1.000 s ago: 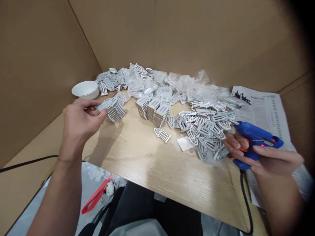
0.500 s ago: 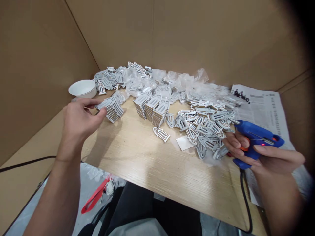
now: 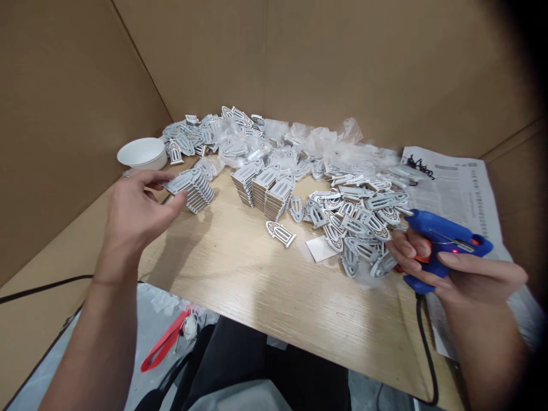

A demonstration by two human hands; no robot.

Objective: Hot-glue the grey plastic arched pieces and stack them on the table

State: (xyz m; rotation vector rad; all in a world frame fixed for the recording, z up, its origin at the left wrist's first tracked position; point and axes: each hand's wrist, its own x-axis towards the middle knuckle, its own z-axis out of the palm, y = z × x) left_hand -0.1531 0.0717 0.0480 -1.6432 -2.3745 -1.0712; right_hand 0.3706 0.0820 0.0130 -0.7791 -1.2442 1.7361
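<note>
My left hand point(image 3: 139, 200) is at the left stack of small grey arched window-shaped pieces point(image 3: 199, 185). Its thumb and fingers close on the left end of the pieces at the top of this leaning stack; the fingertips are partly hidden. In my right hand point(image 3: 445, 265) is a blue hot glue gun point(image 3: 445, 234) with an orange trigger and a lit red light. Fingers wrap its handle, and the nozzle points left over the loose pile of arched pieces point(image 3: 359, 222). One patterned arched piece point(image 3: 280, 233) lies face up on the table point(image 3: 240, 279).
Neat stacks of arched pieces point(image 3: 268, 191) stand mid-table. Behind them lie more pieces and clear plastic bags point(image 3: 308, 140). A white bowl point(image 3: 142, 154) sits at left, a white card point(image 3: 320, 249) near the pile, newspaper point(image 3: 462, 188) at right. The gun's black cord point(image 3: 423, 337) hangs below. Cardboard walls point(image 3: 265, 63) enclose the table.
The view has shifted very slightly. Both hands keep nearly the same places, the left at the stack and the right on the glue gun.
</note>
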